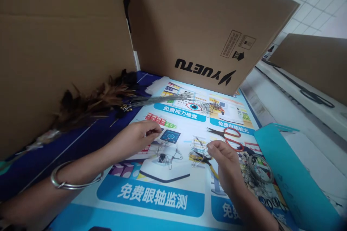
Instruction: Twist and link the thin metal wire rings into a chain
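My left hand (146,134) hovers over the printed sheet with thumb and forefinger pinched together; whatever is between them is too fine to make out. Fingertips also pressed together, my right hand (223,153) is beside a thin dark strand (201,141), and I cannot tell whether it grips that strand. Between the hands lies a loose tangle of thin wire (168,155). Pliers with yellow handles (213,170) rest just under my right hand, near another small wire cluster (193,151). Behind that hand are red-handled scissors (231,139).
Upright cardboard panels (189,25) wall off the back and left. Brown feathers (94,95) lie at left, near a bundle of thin metal stems (165,97). A wire coil (261,168) sits right, beside a teal box (295,177). A printed sheet (151,195) covers the table.
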The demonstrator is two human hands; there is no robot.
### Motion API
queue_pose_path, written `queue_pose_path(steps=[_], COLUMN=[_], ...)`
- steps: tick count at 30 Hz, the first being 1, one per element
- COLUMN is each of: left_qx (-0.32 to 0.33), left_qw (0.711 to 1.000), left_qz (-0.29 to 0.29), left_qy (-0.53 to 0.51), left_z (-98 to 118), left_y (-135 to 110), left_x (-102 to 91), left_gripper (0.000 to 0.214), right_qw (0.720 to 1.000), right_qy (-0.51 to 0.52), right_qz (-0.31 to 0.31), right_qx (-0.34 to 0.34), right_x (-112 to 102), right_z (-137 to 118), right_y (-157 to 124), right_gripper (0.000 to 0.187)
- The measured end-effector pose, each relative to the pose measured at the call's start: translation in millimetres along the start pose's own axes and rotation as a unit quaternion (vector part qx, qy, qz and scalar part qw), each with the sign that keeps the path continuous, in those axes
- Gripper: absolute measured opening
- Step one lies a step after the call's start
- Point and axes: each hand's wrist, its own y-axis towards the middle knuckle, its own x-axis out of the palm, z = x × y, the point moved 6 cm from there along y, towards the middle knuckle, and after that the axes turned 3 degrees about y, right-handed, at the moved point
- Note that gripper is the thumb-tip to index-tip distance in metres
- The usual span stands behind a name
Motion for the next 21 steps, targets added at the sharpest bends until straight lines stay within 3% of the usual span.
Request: queue_pose_path(steps=[4, 9, 21], left_qx=[-0.013, -0.019, -0.049], left_qw=[0.998, 0.995, 0.994], left_qz=[-0.044, -0.081, -0.091], left_qy=[0.034, 0.047, -0.016], left_z=[3, 6, -3], left_y=[-4, -2, -1], left_x=[1.6, 13.1, 31.1], left_gripper=[0.019, 0.021, 0.020], right_qw=[0.999, 0.999, 0.996], right_qy=[-0.007, -0.016, -0.052], right_qz=[-0.019, -0.029, -0.058], right_qx=[0.025, 0.007, -0.035], right_x=[5, 10, 19], right_z=[11, 21, 14], right_y=[-4, -11, -15], right_gripper=[0.023, 0.023, 0.020])
